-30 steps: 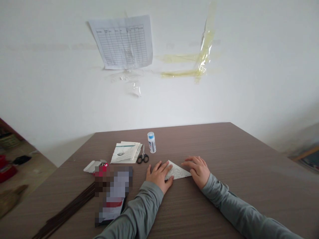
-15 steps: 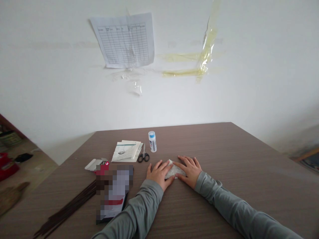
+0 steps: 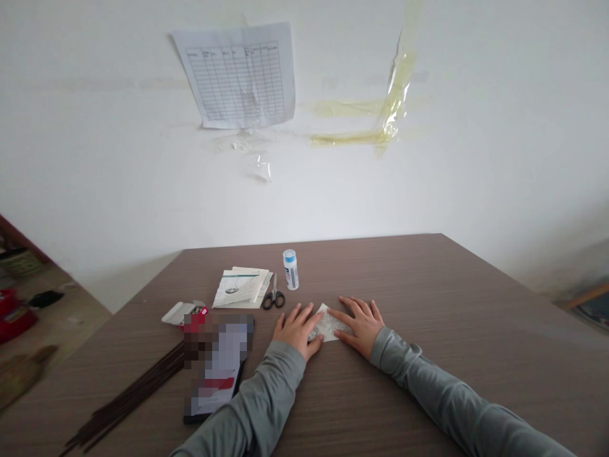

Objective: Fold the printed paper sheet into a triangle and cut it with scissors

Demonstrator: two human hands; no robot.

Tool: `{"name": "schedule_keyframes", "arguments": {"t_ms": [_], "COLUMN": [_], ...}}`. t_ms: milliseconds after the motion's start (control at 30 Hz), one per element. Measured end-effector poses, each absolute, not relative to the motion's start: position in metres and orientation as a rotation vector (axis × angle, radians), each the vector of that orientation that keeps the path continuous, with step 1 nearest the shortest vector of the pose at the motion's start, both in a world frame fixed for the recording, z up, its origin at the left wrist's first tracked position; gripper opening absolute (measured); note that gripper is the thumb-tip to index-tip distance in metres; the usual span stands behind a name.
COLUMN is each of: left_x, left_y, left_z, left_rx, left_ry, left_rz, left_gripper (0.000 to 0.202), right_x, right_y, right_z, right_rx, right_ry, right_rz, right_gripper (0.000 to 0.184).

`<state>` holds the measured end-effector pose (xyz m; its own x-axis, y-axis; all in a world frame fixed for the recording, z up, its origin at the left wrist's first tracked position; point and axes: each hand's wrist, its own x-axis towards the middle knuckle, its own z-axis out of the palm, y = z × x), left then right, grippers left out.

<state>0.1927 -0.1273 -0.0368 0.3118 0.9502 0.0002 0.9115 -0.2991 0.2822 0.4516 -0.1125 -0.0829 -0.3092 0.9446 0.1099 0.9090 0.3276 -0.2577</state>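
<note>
A small folded piece of paper with handwriting [image 3: 328, 324] lies on the brown wooden table [image 3: 428, 304] in front of me. My left hand [image 3: 295, 329] rests flat on its left end, fingers spread and stretched forward. My right hand [image 3: 359, 322] lies flat over its right part, fingers also extended. Both hands press the paper down; only a narrow strip of it shows between them. Grey sleeves cover both arms.
Behind the hands stand a glue stick with a blue cap [image 3: 290, 269], black-handled scissors [image 3: 273, 297] and a stack of papers [image 3: 242, 289]. To the left lie a blurred booklet [image 3: 214, 368], a small box [image 3: 178, 312] and dark thin sticks [image 3: 128, 400].
My right hand has slid left along the paper towards my left hand, covering most of the triangle that showed before. The left hand shifted slightly left.
</note>
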Motion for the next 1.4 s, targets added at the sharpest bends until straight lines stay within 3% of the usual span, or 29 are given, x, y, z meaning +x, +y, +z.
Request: {"name": "schedule_keyframes", "arguments": {"t_ms": [300,700,1133,1400], "left_x": [0.179,0.153,0.135,0.147], "left_y": [-0.133,-0.140,-0.145,-0.136], "left_z": [-0.038,-0.049,-0.065,-0.072], "left_rx": [2.361,2.456,2.515,2.497], "left_ry": [1.750,1.897,2.013,1.868], "left_rz": [0.244,0.172,0.208,0.397], "left_gripper": [0.067,0.077,0.090,0.072], "right_x": [0.455,0.442,0.440,0.443], "right_y": [-0.112,-0.121,-0.120,-0.117], "right_z": [-0.082,-0.048,-0.060,-0.075], "right_rx": [-1.667,-1.786,-1.757,-1.709], "right_ry": [-2.383,-2.425,-2.397,-2.354], "right_rz": [0.213,0.325,0.339,0.296], "right_gripper": [0.060,0.059,0.059,0.057]}}
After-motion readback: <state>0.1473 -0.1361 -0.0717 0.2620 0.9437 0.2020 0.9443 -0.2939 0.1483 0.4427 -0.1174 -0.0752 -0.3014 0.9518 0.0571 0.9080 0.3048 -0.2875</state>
